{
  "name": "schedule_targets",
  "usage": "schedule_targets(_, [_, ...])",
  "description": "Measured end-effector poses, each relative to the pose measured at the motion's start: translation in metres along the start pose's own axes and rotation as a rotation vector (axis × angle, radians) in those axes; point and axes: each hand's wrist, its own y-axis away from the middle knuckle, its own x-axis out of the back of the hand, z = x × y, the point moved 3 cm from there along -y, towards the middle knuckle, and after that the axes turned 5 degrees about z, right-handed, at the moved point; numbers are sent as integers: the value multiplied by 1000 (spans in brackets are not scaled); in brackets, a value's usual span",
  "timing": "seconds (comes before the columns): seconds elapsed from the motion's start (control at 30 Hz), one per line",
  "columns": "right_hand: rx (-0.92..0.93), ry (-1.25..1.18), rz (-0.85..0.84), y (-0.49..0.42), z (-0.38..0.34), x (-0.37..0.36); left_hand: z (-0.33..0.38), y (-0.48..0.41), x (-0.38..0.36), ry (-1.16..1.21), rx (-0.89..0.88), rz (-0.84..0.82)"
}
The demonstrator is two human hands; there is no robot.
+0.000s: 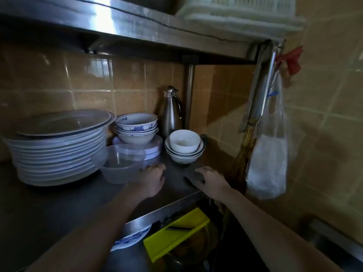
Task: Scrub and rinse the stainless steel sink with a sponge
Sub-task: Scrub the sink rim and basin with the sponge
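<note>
Both arms reach onto a steel shelf [59,203]. My right hand [211,182] lies at the shelf's right end, with fingers and thumb curled round a dark flat pad [193,178] that looks like a scouring sponge. My left hand [153,178] rests just left of it, fingers stretched out and touching a clear plastic container [119,167]. A strip of the steel sink's rim [334,242] shows at the bottom right; its basin is dark and mostly hidden by my right forearm.
A tall stack of white plates [57,154], blue-patterned bowls [136,126], white bowls [184,148] and a steel flask [171,112] crowd the shelf. A plastic bag [269,163] hangs at the right. Below lie a yellow cutting board [176,232] and a patterned plate [129,240].
</note>
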Motion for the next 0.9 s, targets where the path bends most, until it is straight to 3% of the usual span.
schedule_targets(0.47, [-47, 3, -66, -28, 16, -14, -19, -15, -28, 45, -13, 1])
schedule_targets(0.9, [-51, -26, 133, -2, 9, -16, -12, 7, -6, 92, 4, -28])
